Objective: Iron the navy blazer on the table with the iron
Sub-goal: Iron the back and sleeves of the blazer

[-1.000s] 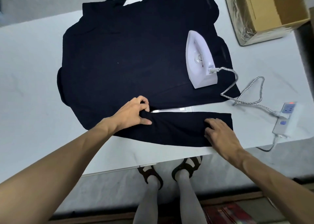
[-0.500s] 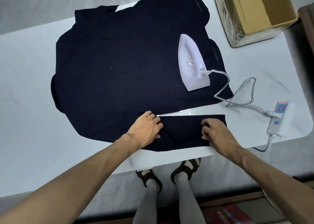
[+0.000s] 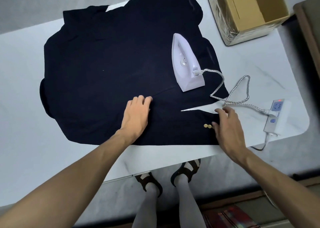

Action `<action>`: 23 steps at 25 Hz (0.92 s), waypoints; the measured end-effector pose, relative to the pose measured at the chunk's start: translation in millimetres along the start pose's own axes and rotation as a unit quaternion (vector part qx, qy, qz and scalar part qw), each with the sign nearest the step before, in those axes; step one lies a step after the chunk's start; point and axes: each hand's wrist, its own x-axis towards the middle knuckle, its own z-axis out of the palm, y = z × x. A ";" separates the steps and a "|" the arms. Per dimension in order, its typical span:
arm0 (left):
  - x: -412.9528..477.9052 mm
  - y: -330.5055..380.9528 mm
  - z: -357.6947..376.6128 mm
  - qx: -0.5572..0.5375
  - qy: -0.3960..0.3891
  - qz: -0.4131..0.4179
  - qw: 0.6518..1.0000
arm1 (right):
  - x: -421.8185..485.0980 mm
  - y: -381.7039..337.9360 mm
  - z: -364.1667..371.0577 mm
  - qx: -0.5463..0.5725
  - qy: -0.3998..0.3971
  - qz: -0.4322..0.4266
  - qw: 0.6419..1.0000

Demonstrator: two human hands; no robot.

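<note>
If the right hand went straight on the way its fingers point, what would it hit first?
Probably the braided silver cord of the white iron, lying just beyond the right hand; depth unclear.

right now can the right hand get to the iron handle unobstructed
Probably yes. The right hand is at the sleeve cuff, and only flat blazer lies between it and the iron, handle up and uncovered. The cord loops off to the side.

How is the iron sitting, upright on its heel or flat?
Flat. The iron lies sole down on the blazer, with its handle facing up and its nose pointing away from the person.
</note>
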 end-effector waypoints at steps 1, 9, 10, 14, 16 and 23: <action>-4.3 0.1 4.7 0.033 0.031 0.037 0.998 | -5.7 -2.7 7.1 -0.016 0.005 -0.042 0.999; -59.8 -9.9 44.0 0.171 -0.142 0.187 0.957 | -12.8 -14.0 51.2 -0.164 -0.170 -0.237 0.942; -59.6 -9.3 39.9 0.150 -0.106 0.172 0.968 | -13.4 -13.3 49.9 -0.156 -0.162 -0.225 0.948; -56.6 -35.3 20.5 0.042 -0.033 -0.076 0.996 | 9.5 -60.8 52.8 -0.074 -0.073 -0.235 0.966; -59.8 -55.0 21.6 0.034 -0.120 -0.151 0.981 | 26.9 -95.7 62.3 -0.085 -0.061 -0.259 0.960; -55.2 -58.4 59.2 0.120 -0.153 -0.185 0.963 | 39.4 -120.4 67.4 -0.168 -0.128 -0.270 0.939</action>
